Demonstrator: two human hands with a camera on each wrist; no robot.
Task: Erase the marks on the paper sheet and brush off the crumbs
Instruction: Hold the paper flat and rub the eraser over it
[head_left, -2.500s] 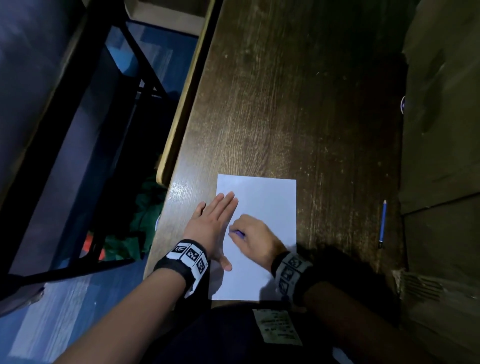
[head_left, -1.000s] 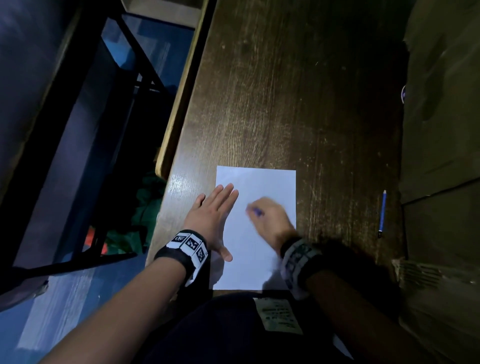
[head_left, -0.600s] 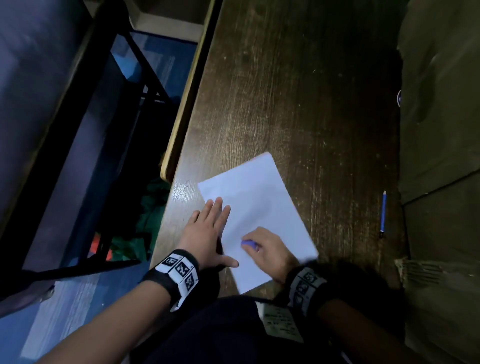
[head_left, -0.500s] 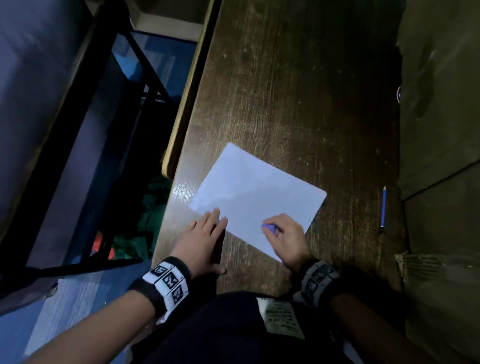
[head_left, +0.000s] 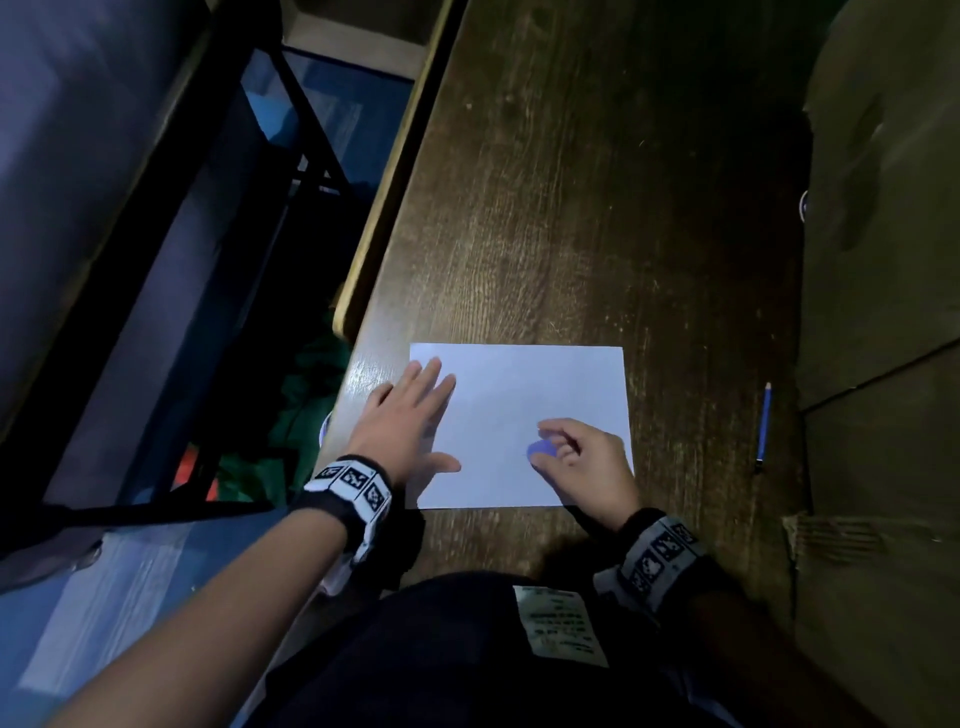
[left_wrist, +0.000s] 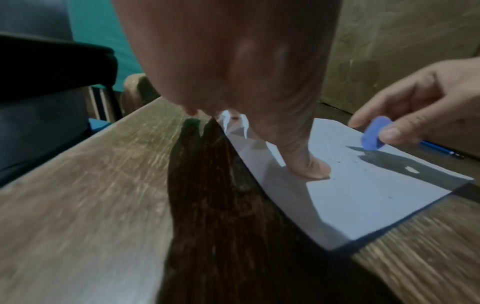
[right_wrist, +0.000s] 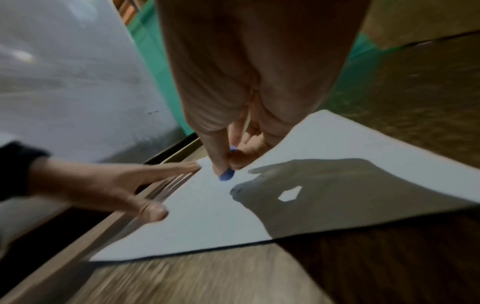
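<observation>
A white paper sheet (head_left: 524, 410) lies flat on the table (head_left: 571, 208) under both hands, with what may be faint dark crumbs near the thumb. The left hand (head_left: 408, 415) presses its left edge, fingers straight. The right hand (head_left: 582, 460) pinches a blue eraser (head_left: 541, 450) just above the sheet; a blue pencil (head_left: 763, 426) lies well to its right.
</observation>
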